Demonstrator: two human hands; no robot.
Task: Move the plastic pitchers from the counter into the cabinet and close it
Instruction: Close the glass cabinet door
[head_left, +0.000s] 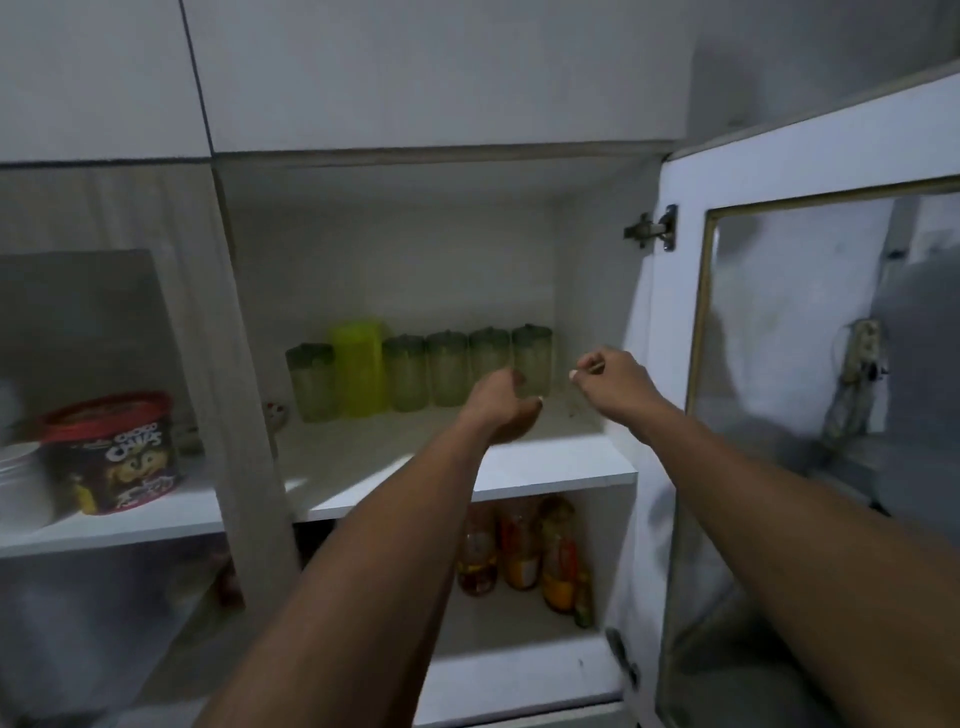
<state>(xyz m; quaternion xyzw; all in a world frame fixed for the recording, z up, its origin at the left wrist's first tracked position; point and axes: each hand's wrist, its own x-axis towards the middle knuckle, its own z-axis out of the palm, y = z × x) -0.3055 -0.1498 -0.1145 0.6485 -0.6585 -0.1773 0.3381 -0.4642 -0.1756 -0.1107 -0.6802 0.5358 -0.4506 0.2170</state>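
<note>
Several green see-through plastic pitchers (447, 370) with dark lids stand in a row at the back of the open cabinet's upper shelf (545, 470). A brighter yellow-green pitcher (359, 370) stands second from the left. My left hand (506, 410) is cupped in front of the base of the rightmost pitcher (532, 351); whether it grips it is unclear. My right hand (610, 378) hovers just right of that pitcher with curled fingers and nothing in them. The cabinet door (675, 322), white with a glass pane, hangs wide open on the right.
Bottles (519, 551) of yellow and orange liquid stand on the lower shelf. Behind the closed left door sit a red-lidded Choco Chips tub (111, 452) and white containers (21, 483). A metal hinge (652, 228) juts out at the door's top.
</note>
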